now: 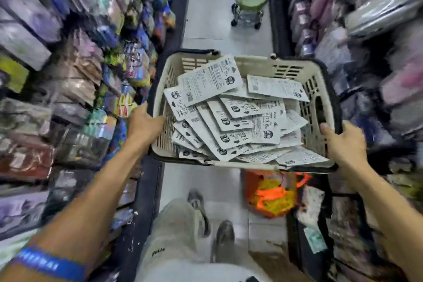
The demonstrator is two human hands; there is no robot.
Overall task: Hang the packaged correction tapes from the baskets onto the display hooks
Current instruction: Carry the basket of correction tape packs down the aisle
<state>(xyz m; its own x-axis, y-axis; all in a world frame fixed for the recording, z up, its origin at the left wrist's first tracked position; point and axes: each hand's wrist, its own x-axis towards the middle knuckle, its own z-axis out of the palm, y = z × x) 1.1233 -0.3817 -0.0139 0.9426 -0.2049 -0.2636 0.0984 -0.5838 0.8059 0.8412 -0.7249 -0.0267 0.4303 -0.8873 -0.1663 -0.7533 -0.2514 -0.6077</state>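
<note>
One beige basket [248,66] was carried in the aisle, one orange basket [270,192] on the floor below it. Inside the beige one lay some twenty-odd packaged correction tapes [229,121], heaped between the grips. Two hands: left hand [143,125] clasped the left rim, right hand [343,139] the right rim.

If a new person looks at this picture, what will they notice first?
First, the beige basket in the middle, held above the aisle floor and piled with white packaged correction tapes. The left hand and right hand grip its two sides. Below it on the floor stands an orange basket, and a green stool farther up the aisle.
</note>
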